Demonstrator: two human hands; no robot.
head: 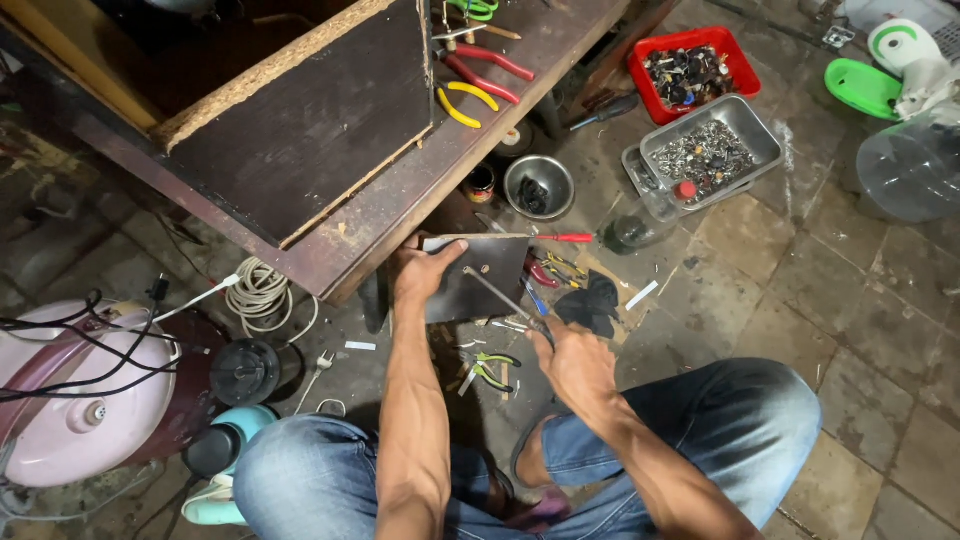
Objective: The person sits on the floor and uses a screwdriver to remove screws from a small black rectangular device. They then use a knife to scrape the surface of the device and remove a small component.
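- Person crouched on the tiled floor (760, 290), knees wide, just near of the bench (400, 200) edge.
- Tight spot: the bench edge runs diagonally right above the hands, and clutter rings them; open tile only to the right.
- Left hand (420, 275) is clamped round the left edge of a dark plate (485, 285), thumb on its face, holding it up on edge.
- Right hand (575, 365) is closed round the handle end of a thin metal rod (500, 297), whose far tip rests on the plate's face.
- So the plate sits between bench and knees, far of the right hand, touching the left.
- Pliers (490, 368) and small tools lie on the floor beneath it.
- Far right: a red tray (650, 55) of small parts, a steel tray (765, 135) of screws, a round steel bowl (540, 187).
- Near left: a pink fan housing (70, 410) and a coiled white cord (258, 290).
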